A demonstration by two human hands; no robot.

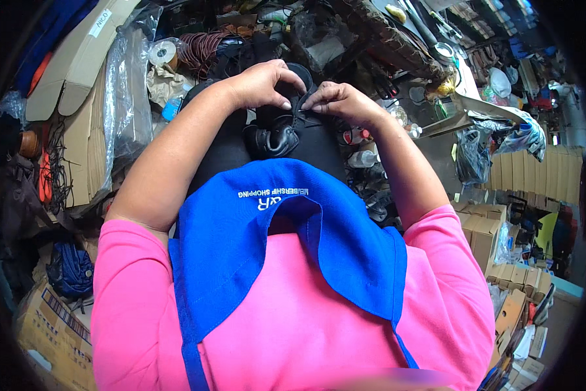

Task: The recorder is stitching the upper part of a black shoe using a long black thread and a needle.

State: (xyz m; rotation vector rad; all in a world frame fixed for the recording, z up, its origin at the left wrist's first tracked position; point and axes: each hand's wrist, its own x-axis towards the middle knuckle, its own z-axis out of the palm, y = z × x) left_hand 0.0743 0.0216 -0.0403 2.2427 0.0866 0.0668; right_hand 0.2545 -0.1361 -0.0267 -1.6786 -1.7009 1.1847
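Observation:
A black leather shoe rests on my lap, its shiny rounded part toward me and its dark opening farther away. My left hand curls over the shoe's far edge from the left, thumb and forefinger bent around the dark upper. From the right, my right hand is closed in a pinch right at the same edge. Whatever lies between its fingertips is too small to make out. Both hands are close together, with dark material between them. The blue apron covers my front just below the shoe.
At the far left are a spool, a coil of brown cord and cardboard sheets. Plastic bottles lie right of my lap. Cardboard boxes stand farther right; a printed carton sits at lower left.

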